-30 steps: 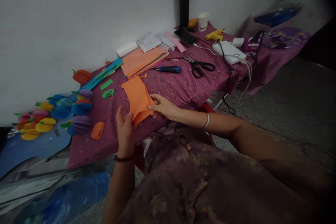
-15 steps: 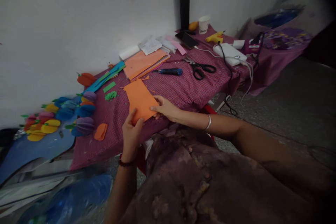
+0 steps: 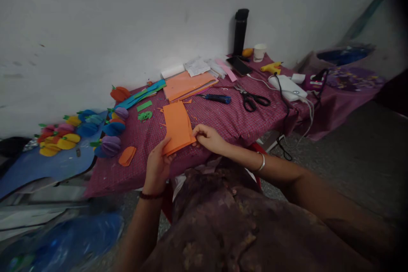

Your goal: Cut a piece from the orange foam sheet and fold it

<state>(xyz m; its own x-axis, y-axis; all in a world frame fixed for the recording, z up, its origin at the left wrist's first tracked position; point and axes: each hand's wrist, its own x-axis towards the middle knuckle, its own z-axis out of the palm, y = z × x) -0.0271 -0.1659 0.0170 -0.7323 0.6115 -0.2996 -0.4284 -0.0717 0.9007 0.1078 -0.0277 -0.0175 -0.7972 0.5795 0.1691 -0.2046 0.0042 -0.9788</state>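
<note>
Several sheets of orange paper (image 3: pixel 177 129) lie stacked between my hands at the table's front edge, their layers slightly fanned on the right side. My left hand (image 3: pixel 158 162) grips the near left corner, thumb on top and fingers underneath. With thumb and fingers pinched, my right hand (image 3: pixel 205 137) holds the near right corner of the sheets. Thin orange offcuts lie around the far end of the stack. To the left rests a small stack of cut orange pieces (image 3: pixel 127 156). A green strip (image 3: pixel 144 106) and crumpled green bits (image 3: pixel 145 116) lie beyond it.
Colourful paper pumpkins (image 3: pixel 68 141) crowd the left. Behind the sheets are a folder-like orange paper pile (image 3: pixel 188 85), a utility knife (image 3: pixel 216 98) and scissors (image 3: pixel 251 98). A phone (image 3: pixel 239 66), glue gun (image 3: pixel 272 68), white cup (image 3: pixel 259 52), black bottle (image 3: pixel 240 33) and corded white box (image 3: pixel 287 88) stand farther right.
My right hand has curled into a tighter pinch at the corner, and the sheets' right edges now show fanned apart. My left thumb has shifted to the paper's left edge. The camera view has shifted.
</note>
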